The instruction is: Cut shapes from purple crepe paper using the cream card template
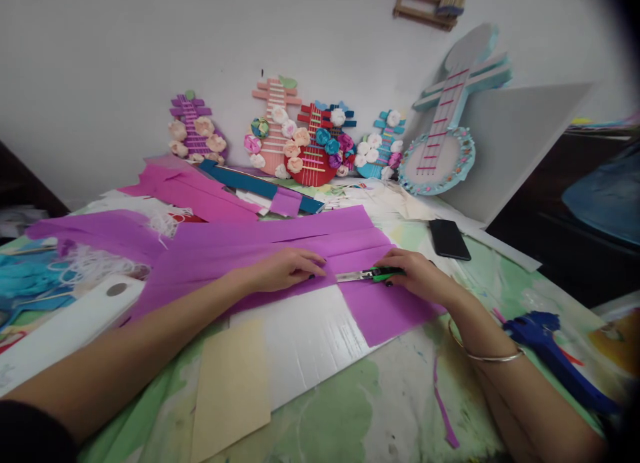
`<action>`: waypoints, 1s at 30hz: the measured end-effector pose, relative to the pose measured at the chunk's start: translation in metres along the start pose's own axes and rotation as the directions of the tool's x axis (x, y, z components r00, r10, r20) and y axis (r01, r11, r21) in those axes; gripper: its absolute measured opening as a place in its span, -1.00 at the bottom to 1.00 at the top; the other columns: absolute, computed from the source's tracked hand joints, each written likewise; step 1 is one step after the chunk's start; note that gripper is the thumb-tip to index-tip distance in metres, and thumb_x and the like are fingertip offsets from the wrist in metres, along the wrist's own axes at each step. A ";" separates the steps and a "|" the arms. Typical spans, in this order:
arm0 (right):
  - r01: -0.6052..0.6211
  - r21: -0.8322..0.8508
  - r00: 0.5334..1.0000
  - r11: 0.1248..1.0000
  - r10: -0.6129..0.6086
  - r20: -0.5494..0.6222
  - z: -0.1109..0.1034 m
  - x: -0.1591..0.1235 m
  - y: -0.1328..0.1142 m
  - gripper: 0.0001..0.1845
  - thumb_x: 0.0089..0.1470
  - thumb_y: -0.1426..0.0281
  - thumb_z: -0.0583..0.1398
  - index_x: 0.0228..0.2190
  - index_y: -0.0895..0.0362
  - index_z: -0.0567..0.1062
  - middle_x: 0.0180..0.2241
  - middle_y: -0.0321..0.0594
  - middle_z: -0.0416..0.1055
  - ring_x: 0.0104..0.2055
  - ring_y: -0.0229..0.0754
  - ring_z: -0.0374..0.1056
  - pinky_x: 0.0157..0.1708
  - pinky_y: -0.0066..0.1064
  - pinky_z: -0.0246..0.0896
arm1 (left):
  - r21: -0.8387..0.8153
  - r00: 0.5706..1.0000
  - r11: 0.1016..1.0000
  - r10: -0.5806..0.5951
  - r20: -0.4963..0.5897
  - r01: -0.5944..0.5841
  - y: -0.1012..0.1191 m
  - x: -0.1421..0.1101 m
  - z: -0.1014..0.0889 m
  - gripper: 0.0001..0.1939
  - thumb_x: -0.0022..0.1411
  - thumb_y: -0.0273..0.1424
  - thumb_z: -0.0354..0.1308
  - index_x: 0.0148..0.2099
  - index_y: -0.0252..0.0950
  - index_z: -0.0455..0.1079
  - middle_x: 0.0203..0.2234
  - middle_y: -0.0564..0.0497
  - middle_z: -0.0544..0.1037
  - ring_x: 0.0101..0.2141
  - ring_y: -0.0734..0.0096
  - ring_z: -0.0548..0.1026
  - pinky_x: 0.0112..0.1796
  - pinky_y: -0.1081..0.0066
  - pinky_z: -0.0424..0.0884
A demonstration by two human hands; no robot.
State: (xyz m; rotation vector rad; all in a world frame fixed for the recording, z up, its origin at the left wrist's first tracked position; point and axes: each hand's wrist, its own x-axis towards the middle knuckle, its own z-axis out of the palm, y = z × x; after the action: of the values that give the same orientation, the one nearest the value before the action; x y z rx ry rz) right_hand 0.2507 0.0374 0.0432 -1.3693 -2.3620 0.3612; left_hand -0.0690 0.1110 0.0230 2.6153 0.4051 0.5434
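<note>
Right hand [415,274]: closed around the knife [370,274]; thumb and fingers grip the handle, blade out and pointing left. We see a bangle [487,357] on that wrist.
Left hand [285,271]: grasping nothing that we can see; it lies loosely on the paper [240,243], fingertips just left of the blade.
Paper: purple, spread across the middle of the table [335,426]; a flap hangs nearer on the right, under the knife.
Board [310,343]: white, shiny, partly beneath the paper, bare on its near side.
Card [233,383]: beige, overlapping the board's near left corner.
Strip [443,403]: thin, purple, on the near right.
Phone [450,239]: dark, flat, beyond the right hand.
Far side: we note pink paper [195,193], a teal bar [255,179] and small flowered lutes [313,149] by the wall [125,56].
Far right: big lute [443,126], pale, tilted.
Right edge: blue tool [555,356], beside the right forearm.
</note>
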 end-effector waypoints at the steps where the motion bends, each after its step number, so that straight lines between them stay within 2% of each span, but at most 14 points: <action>1: -0.007 0.007 1.000 1.000 0.007 -0.008 0.000 -0.001 0.001 -0.54 -0.08 0.63 0.19 -0.15 -0.01 0.58 -0.18 -0.20 0.48 -0.16 -0.10 0.39 -0.10 -0.25 0.25 | 0.008 1.000 1.000 -0.003 -0.009 0.003 -0.002 0.000 0.004 -0.63 0.28 -0.56 0.05 0.03 -0.08 0.49 0.05 -0.01 0.49 0.04 0.35 0.45 0.05 0.30 0.34; 6: -0.005 0.006 1.000 1.000 0.005 0.004 0.003 -0.001 0.003 -0.51 -0.04 0.61 0.16 -0.10 -0.02 0.56 -0.19 -0.19 0.47 -0.16 -0.11 0.38 -0.10 -0.26 0.25 | -0.013 0.998 1.000 -0.011 -0.058 0.010 -0.013 -0.002 0.017 -0.63 0.29 -0.55 0.03 0.03 -0.11 0.48 0.05 -0.03 0.49 0.04 0.32 0.45 0.04 0.26 0.35; 10: 0.019 0.004 1.000 1.000 -0.019 0.009 0.006 0.001 0.000 -0.45 -0.04 0.64 0.12 -0.06 -0.04 0.54 -0.19 -0.20 0.47 -0.15 -0.11 0.38 -0.09 -0.26 0.25 | -0.086 0.995 0.996 -0.013 -0.095 0.005 -0.014 -0.001 0.017 -0.66 0.30 -0.56 0.01 0.03 -0.20 0.48 -0.01 -0.05 0.53 0.00 0.39 0.47 0.02 0.33 0.38; 15: 0.026 -0.036 0.999 0.999 -0.025 0.032 0.005 0.001 -0.004 -0.42 -0.04 0.67 0.09 -0.04 -0.02 0.54 -0.19 -0.18 0.46 -0.15 -0.11 0.38 -0.10 -0.27 0.25 | -0.132 0.994 0.991 -0.017 -0.110 0.002 -0.013 -0.001 0.015 -0.67 0.30 -0.57 0.01 0.00 -0.20 0.49 -0.03 -0.05 0.54 -0.02 0.42 0.49 -0.01 0.35 0.40; 20: 0.034 -0.018 0.999 0.999 -0.033 0.031 0.007 0.003 -0.007 -0.44 -0.02 0.65 0.10 -0.04 -0.03 0.53 -0.18 -0.18 0.46 -0.15 -0.11 0.38 -0.11 -0.27 0.26 | -0.124 0.995 0.992 -0.021 -0.101 0.008 -0.012 0.000 0.016 -0.66 0.31 -0.57 0.01 -0.01 -0.18 0.50 -0.03 -0.03 0.54 -0.03 0.42 0.49 -0.01 0.35 0.40; 25: 0.033 -0.065 0.998 0.997 -0.029 0.062 0.009 0.005 -0.012 -0.45 -0.02 0.69 0.11 -0.02 0.08 0.52 -0.17 -0.10 0.45 -0.14 -0.09 0.37 -0.11 -0.27 0.26 | -0.090 0.996 0.996 -0.028 -0.086 0.020 -0.011 0.000 0.015 -0.66 0.32 -0.56 -0.01 -0.01 -0.16 0.51 -0.03 -0.02 0.54 -0.04 0.41 0.49 0.00 0.36 0.38; 30: 0.039 -0.084 0.997 0.996 -0.033 0.073 0.007 0.002 -0.010 -0.45 -0.03 0.71 0.11 -0.03 0.10 0.53 -0.19 -0.11 0.43 -0.17 -0.12 0.37 -0.13 -0.31 0.26 | -0.028 0.996 0.999 -0.037 -0.082 0.034 -0.011 -0.002 0.018 -0.65 0.31 -0.54 0.01 -0.01 -0.12 0.51 -0.01 0.00 0.53 -0.02 0.38 0.48 0.01 0.33 0.35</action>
State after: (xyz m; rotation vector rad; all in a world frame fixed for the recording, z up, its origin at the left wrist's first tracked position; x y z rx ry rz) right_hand 0.2383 0.0341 0.0414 -1.3714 -2.4837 0.3074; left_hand -0.0649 0.1137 0.0025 2.5614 0.4666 0.6421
